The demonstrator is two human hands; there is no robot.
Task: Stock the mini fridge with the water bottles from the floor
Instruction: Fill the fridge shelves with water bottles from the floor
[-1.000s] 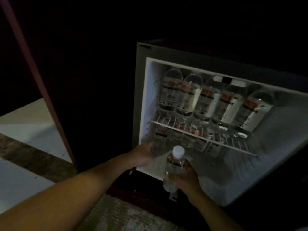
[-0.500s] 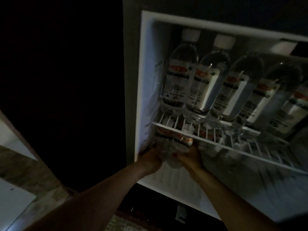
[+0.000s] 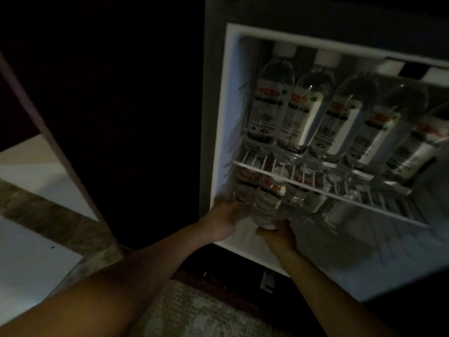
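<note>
The water bottle [image 3: 268, 203] is in the lower compartment of the mini fridge [image 3: 227, 105], near the left side and just under the front bar of the wire shelf [image 3: 364, 205]. Its red-banded label faces out and its base points toward the opening. The right hand [image 3: 277, 235] grips it from below, thumb and fingers curled round the base. To its left stands another bottle [image 3: 244, 188], close against the fridge's left wall. The left hand [image 3: 224, 220] reaches to it with the fingers touching its lower part, but the blur there hides whether they close round it or only rest on it. More bottles [image 3: 297, 193] sit to the right of the held one, under the shelf, dim and hard to count. On the shelf above, a row of five bottles [image 3: 301, 113] stands side by side, white caps up, labels forward. Both bare forearms stretch in from below. The room is dark. Under the arms lies a patterned carpet [image 3: 194, 312], and to the left, pale floor tiles [image 3: 29, 263].
</note>
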